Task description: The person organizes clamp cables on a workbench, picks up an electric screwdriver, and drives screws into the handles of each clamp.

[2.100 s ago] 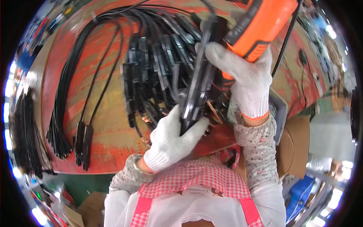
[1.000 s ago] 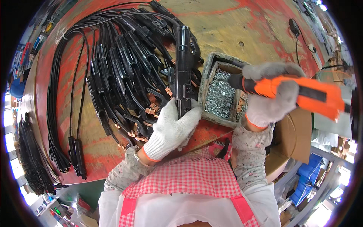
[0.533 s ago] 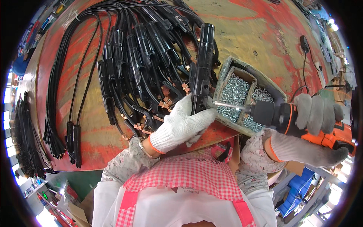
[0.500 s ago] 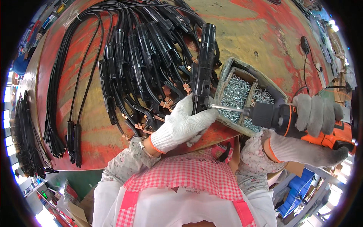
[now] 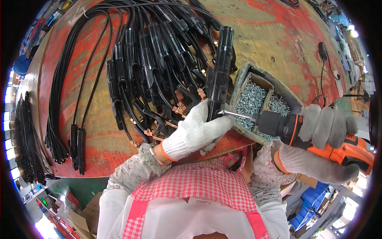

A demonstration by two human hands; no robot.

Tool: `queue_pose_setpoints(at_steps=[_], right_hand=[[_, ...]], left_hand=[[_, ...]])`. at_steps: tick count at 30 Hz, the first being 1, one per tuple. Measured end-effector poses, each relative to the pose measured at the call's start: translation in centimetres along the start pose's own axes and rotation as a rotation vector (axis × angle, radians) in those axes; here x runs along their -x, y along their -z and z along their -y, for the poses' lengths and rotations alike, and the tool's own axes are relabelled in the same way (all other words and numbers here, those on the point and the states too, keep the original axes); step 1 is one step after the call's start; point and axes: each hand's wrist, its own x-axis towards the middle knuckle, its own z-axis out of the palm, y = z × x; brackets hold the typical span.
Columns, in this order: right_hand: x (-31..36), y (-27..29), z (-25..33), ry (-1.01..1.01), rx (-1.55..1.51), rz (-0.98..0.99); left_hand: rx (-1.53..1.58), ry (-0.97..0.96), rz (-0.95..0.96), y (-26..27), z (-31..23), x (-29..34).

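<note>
Left hand (image 5: pixel 197 129): gripping black handle (image 5: pixel 223 65)
Right hand (image 5: pixel 327 126): holding orange drill (image 5: pixel 287 126)
Bit (image 5: pixel 240 115): I see it at the handle

The table (image 5: pixel 274 40) fills the middle. Along its left runs a cable bundle (image 5: pixel 65 91), arching across behind the handle pile (image 5: pixel 153 55); clips (image 5: pixel 181 108) lie at the pile's near end. Two handles (image 5: pixel 77 151) lie between bundle and pile. Right of the pile, the left hand (image 5: pixel 195 131) holds one handle (image 5: pixel 222 67) by its near end. Right of that sits the tray (image 5: pixel 240 79), screws (image 5: pixel 250 101) in two compartments. The bit (image 5: pixel 242 116) crosses the tray's near part toward that handle, the drill (image 5: pixel 292 129) in the right hand (image 5: pixel 324 125) to its right.
</note>
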Motion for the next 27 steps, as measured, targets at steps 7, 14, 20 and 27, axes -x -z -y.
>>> queue_pose_setpoints(at_steps=[7,14,20,27], right_hand=[[0.3,0.9,0.2,-0.003,0.021,0.297],[-0.8,0.4,0.2,-0.096,-0.043,0.421],[-1.0,0.3,0.1,-0.184,-0.103,0.519],[-1.9,0.5,-1.1,-0.212,0.035,0.536]], left_hand=[[-0.031,-0.009,-0.037,-0.3,-0.1,-0.2],[-0.017,-0.021,0.009,-0.3,-0.1,-0.3],[-0.045,-0.001,-0.030,-0.4,-0.1,-0.4],[-0.057,0.036,-0.064,-0.3,-0.1,-0.3]])
